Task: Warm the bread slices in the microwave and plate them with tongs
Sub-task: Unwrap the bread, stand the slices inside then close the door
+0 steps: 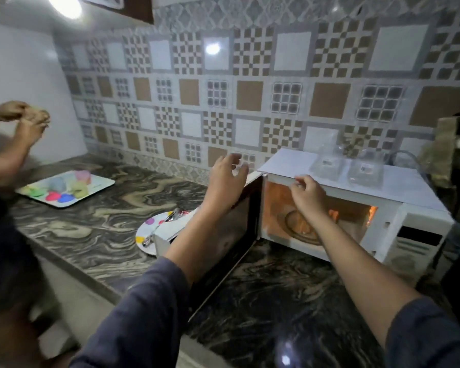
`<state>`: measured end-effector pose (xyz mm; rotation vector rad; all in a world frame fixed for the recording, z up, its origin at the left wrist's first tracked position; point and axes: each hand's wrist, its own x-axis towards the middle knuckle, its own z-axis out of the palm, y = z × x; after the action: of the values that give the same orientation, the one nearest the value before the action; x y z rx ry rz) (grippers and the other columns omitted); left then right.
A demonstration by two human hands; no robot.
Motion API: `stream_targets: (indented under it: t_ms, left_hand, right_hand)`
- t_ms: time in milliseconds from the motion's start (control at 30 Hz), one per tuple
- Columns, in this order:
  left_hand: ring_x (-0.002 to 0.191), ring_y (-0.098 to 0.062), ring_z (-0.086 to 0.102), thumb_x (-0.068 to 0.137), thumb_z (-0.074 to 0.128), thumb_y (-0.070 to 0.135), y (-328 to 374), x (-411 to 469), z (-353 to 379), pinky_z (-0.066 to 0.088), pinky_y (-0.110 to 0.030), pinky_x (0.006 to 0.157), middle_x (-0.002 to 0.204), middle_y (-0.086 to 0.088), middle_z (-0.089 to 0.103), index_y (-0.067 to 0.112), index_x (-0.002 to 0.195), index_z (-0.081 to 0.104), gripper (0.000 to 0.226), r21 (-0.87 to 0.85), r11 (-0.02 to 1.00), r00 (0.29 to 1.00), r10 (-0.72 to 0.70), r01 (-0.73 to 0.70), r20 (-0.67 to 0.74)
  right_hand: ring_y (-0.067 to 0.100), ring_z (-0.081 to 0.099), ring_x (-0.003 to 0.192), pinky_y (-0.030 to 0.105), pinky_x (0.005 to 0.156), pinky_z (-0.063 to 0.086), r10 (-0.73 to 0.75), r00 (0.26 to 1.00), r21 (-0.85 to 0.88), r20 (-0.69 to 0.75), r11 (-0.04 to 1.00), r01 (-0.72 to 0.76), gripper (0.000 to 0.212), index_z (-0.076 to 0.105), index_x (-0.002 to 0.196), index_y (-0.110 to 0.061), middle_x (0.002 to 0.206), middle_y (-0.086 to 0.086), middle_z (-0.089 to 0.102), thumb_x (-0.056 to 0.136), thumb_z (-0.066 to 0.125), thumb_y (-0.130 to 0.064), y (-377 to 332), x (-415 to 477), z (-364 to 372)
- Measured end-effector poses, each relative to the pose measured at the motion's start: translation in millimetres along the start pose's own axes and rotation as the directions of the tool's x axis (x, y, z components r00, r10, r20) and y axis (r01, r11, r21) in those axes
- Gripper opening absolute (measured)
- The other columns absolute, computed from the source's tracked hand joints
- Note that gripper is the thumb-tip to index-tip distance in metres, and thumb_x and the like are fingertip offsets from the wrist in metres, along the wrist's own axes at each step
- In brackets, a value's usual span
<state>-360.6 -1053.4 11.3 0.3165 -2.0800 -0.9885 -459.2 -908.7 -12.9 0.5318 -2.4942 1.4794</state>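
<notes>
A white microwave (414, 224) stands on the counter with its door (231, 235) swung open to the left and its inside lit orange. The glass turntable (300, 224) shows inside; I cannot tell whether bread lies on it. My left hand (227, 179) hovers with fingers spread just above the top edge of the open door. My right hand (307, 192) is at the upper front edge of the microwave opening, fingers curled, holding nothing I can see. A dotted plate (150, 229) with metal tongs (154, 231) on it lies left of the door.
A white tray (101, 185) with coloured cups sits at the far left of the marbled counter (96, 235). Another person's hands (24, 118) work at the left edge. Clear plastic containers (348, 166) and paper rest on top of the microwave. A tiled wall stands behind.
</notes>
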Motion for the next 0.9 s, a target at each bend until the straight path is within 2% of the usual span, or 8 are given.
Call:
stream_targets:
  t_ms: [167,267,367,533,633,667,767,900]
  left_hand:
    - [0.090,-0.007,0.058,0.092,0.056,0.022,-42,-15,-80,0.042,-0.011,0.074,0.099,0.002,0.063,0.008,0.110,0.064,0.024,-0.122,0.992,0.993,-0.052,0.039,-0.102]
    - [0.087,-0.011,0.056,0.094,0.054,0.021,-83,-23,-113,0.045,-0.023,0.078,0.093,-0.003,0.064,0.009,0.102,0.065,0.019,-0.256,0.955,0.985,-0.166,0.148,-0.050]
    - [0.082,-0.017,0.054,0.097,0.048,0.020,-115,-40,-126,0.043,-0.030,0.074,0.084,-0.002,0.061,0.016,0.088,0.061,0.016,-0.331,0.898,0.957,-0.279,0.291,0.083]
    - [0.069,-0.004,0.058,0.101,0.035,0.030,-141,-90,-115,0.046,-0.018,0.062,0.078,0.005,0.063,0.019,0.088,0.063,0.033,-0.326,0.803,0.842,-0.362,0.499,0.399]
    - [0.068,-0.003,0.053,0.100,0.035,0.034,-148,-115,-101,0.043,-0.023,0.065,0.078,0.005,0.060,0.021,0.090,0.063,0.033,-0.347,0.796,0.832,-0.320,0.495,0.453]
    - [0.071,-0.003,0.054,0.100,0.035,0.033,-147,-120,-96,0.044,-0.022,0.066,0.081,0.003,0.061,0.018,0.094,0.063,0.033,-0.396,0.782,0.846,-0.297,0.482,0.443]
    - [0.084,-0.014,0.055,0.100,0.037,0.034,-144,-141,-72,0.043,-0.029,0.074,0.090,-0.008,0.061,0.007,0.100,0.064,0.038,-0.461,0.755,0.841,-0.216,0.467,0.497]
    - [0.075,-0.017,0.050,0.096,0.039,0.039,-128,-172,-27,0.039,-0.033,0.069,0.079,-0.008,0.055,0.005,0.086,0.059,0.040,-0.480,0.798,0.822,-0.032,0.363,0.568]
  right_hand:
    - [0.022,0.052,0.118,0.028,0.094,0.039,-0.161,0.973,0.052,0.162,0.987,0.155,0.032,0.059,0.121,-0.011,0.127,0.006,0.059,0.094,0.049,-0.026,-65,-42,55]
    - [0.020,0.050,0.121,0.026,0.093,0.036,-0.225,0.939,0.074,0.259,0.974,0.213,0.034,0.059,0.122,-0.011,0.130,0.006,0.058,0.094,0.050,-0.027,-101,-61,86]
    - [0.023,0.048,0.124,0.030,0.100,0.036,-0.226,0.922,0.024,0.314,0.973,0.230,0.036,0.057,0.124,-0.012,0.133,0.008,0.055,0.092,0.052,-0.030,-123,-78,117]
    - [0.032,0.033,0.132,0.032,0.108,0.026,-0.061,0.901,-0.291,0.429,0.935,0.202,0.045,0.053,0.129,-0.008,0.137,0.019,0.045,0.091,0.050,-0.032,-113,-109,151]
    - [0.032,0.041,0.123,0.028,0.096,0.028,-0.054,0.931,-0.265,0.361,0.951,0.158,0.027,0.065,0.092,-0.003,0.113,0.018,0.054,0.090,0.048,-0.023,-103,-120,145]
    - [0.031,0.043,0.121,0.027,0.092,0.028,-0.056,0.938,-0.247,0.341,0.958,0.147,0.028,0.065,0.092,0.002,0.113,0.019,0.055,0.090,0.048,-0.020,-101,-122,138]
    - [0.028,0.043,0.125,0.026,0.096,0.028,-0.042,0.944,-0.225,0.326,0.967,0.121,0.035,0.058,0.114,0.007,0.132,0.019,0.050,0.092,0.048,-0.018,-86,-131,105]
    - [0.017,0.027,0.141,0.033,0.114,0.021,-0.017,0.927,-0.216,0.375,0.971,0.105,0.045,0.047,0.137,-0.013,0.152,0.001,0.033,0.093,0.050,-0.026,-51,-134,54]
